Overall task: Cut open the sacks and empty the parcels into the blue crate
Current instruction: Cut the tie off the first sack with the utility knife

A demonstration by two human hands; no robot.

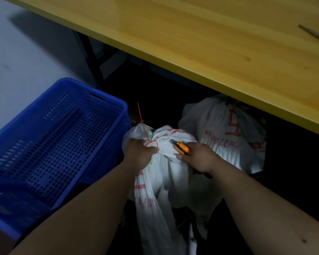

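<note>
On the floor by a table, a person holds a tied sack and a knife.

At left stands the blue crate (50,144), its perforated floor showing. Just right of it, the left hand (139,153) grips the bunched neck of the near sack (166,173), where a red tie (149,138) binds it. The right hand (199,159) is curled round an orange knife (182,148), its tip pointing at the neck. A second tied sack (226,133) sits behind, partly under the yellow table (210,43).
</note>
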